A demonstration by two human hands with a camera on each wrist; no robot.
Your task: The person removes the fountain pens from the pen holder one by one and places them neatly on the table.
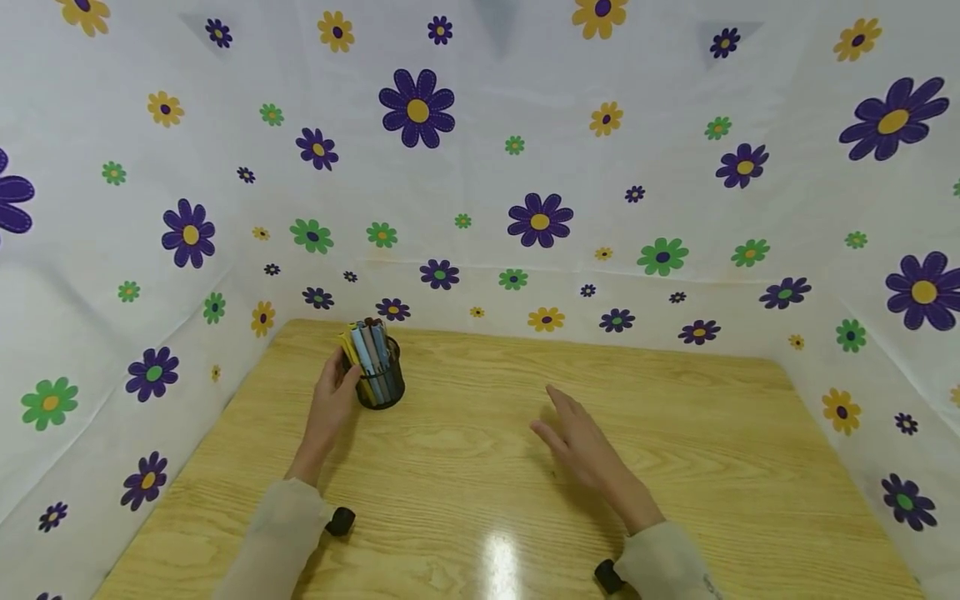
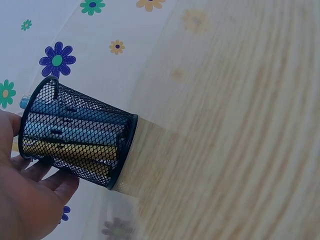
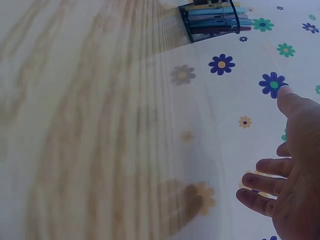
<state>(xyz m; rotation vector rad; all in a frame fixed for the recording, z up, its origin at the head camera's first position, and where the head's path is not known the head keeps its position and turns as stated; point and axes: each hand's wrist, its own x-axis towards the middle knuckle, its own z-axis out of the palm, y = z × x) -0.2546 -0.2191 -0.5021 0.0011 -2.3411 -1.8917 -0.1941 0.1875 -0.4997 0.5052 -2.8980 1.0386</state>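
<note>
A black mesh pen holder (image 1: 391, 385) stands upright toward the back left of the table, packed with markers (image 1: 367, 346) in blue, grey, yellow and brown. My left hand (image 1: 335, 392) grips it from the left side, thumb in front and fingers around the back. In the left wrist view the mesh cup (image 2: 80, 135) appears tilted sideways, with the fingers (image 2: 60, 184) against its wall. Out over the right half of the table, my right hand (image 1: 585, 442) hovers with fingers extended and nothing in them. The right wrist view shows that hand (image 3: 300, 170) with its fingers spread.
The light wooden table (image 1: 465, 467) has white flower-printed cloth (image 1: 480, 167) at its back and both sides. Small black devices (image 1: 341, 522) sit at both wrists. A bright light reflection lies on the tabletop near the front.
</note>
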